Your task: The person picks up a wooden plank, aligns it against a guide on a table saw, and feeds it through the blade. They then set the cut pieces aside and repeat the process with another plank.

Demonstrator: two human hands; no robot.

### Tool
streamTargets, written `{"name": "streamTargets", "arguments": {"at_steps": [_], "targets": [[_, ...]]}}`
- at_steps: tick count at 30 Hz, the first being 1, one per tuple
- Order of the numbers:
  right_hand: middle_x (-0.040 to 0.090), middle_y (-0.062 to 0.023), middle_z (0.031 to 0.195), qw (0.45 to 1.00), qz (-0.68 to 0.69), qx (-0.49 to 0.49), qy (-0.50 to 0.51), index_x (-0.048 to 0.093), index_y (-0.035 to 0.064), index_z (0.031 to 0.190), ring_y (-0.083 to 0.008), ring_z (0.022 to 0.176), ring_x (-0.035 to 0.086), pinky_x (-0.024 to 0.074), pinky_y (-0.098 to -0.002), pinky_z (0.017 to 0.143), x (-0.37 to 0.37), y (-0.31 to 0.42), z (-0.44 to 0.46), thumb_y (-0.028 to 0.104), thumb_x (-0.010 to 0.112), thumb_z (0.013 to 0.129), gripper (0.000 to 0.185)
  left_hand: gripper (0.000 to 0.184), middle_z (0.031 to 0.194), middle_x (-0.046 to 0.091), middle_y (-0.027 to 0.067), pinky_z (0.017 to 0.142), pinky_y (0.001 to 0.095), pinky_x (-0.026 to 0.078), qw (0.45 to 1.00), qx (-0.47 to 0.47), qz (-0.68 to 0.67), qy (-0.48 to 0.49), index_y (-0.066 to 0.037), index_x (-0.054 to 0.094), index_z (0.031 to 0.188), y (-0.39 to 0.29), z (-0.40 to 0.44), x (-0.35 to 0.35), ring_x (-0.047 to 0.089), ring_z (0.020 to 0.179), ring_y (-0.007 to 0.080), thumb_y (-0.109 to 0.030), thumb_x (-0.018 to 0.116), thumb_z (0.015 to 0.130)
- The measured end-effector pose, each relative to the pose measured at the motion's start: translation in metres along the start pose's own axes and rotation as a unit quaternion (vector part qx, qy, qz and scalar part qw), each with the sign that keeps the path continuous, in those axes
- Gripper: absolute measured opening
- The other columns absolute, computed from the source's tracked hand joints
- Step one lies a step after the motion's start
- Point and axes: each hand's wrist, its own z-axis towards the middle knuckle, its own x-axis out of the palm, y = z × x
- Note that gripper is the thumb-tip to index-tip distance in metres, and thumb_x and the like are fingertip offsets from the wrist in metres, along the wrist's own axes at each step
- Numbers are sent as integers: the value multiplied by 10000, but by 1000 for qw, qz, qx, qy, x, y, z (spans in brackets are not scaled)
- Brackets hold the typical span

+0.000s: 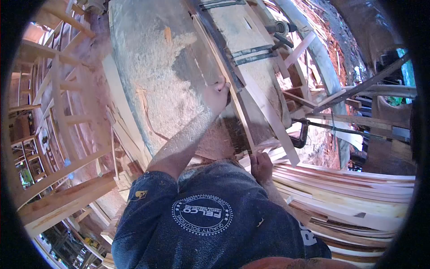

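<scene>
A long, thin wooden strip lies lengthwise over a sawdust-covered worktable, along a dark straight bar. My left hand is closed, with its fingers curled at the strip's side partway along its length. Close to my body, my right hand has its fingers wrapped round the strip's near end. Dust coats my left forearm. A pale board rests slantwise to the right of the strip. Beneath the strip, between my hands, the surface is in dark shadow.
A black clamp sits at the table's right edge. Stacked wooden strips fill the lower right. Timber framing and a thick beam stand on the left. A dark diagonal bar crosses the right side.
</scene>
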Motion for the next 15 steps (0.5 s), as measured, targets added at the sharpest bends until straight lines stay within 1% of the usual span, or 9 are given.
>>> {"name": "streamTargets", "arguments": {"at_steps": [1,3,4,7,10,12,13,14,15], "targets": [[603,-179,803,1000,-8,-1,-1,704,22,942,-375,735,616,484,-480,648,-2,-4,-9,238,652,1000,229,298,766,710,50,722,289,520,999,-28,18,26,-19,742,1180,-3,-9,-1,609,756,79,-251,691,1001],[587,-160,761,1000,-23,-2,-3,718,28,955,-349,705,607,481,-471,628,-5,-13,-29,231,665,992,213,314,810,731,45,740,276,518,999,13,-27,28,-15,727,1206,36,-19,17,617,780,74,-248,697,999],[559,-144,702,1000,0,-15,-16,713,46,999,-337,672,569,459,-476,616,-5,-18,-37,217,632,989,190,323,832,742,43,749,270,517,998,34,-49,29,-13,719,1220,43,-24,21,622,792,72,-247,700,997],[555,-140,704,1000,-12,-6,-22,718,41,988,-340,658,563,451,-475,599,-8,-19,-46,197,641,982,173,335,791,708,2,735,275,503,994,11,-109,-9,5,706,1230,48,-35,33,596,774,72,-231,712,992],[553,-150,712,1000,1,-6,-26,722,40,986,-344,651,568,454,-475,583,-5,-15,-38,177,647,972,156,284,718,633,-29,627,273,468,992,54,-111,-12,48,746,1097,50,-28,30,556,677,67,-215,716,996],[561,-170,732,1000,-10,11,-17,714,27,980,-369,684,587,469,-477,604,-2,-12,-30,189,656,967,172,256,686,601,-32,562,262,420,979,-3,-202,26,36,756,977,59,-10,32,524,622,58,-215,714,1002],[567,-176,741,1000,-11,-1,-22,710,22,976,-377,700,592,473,-481,615,1,-8,-22,194,655,969,181,265,671,585,-34,529,256,396,968,-31,-247,45,30,761,917,54,-1,29,508,594,53,-215,713,1005],[574,-183,750,999,-11,-16,-29,706,16,971,-386,716,597,476,-485,626,4,-4,-10,198,655,971,190,281,676,589,-33,483,236,339,978,-4,-209,17,-9,745,829,48,7,25,487,551,39,-213,701,1016],[580,-189,758,999,-10,-31,-35,703,10,966,-394,731,603,480,-489,637,6,0,-1,203,654,974,199,261,689,599,-31,498,236,361,980,6,-198,12,1,755,865,49,17,23,501,568,41,-208,704,1013]]}}
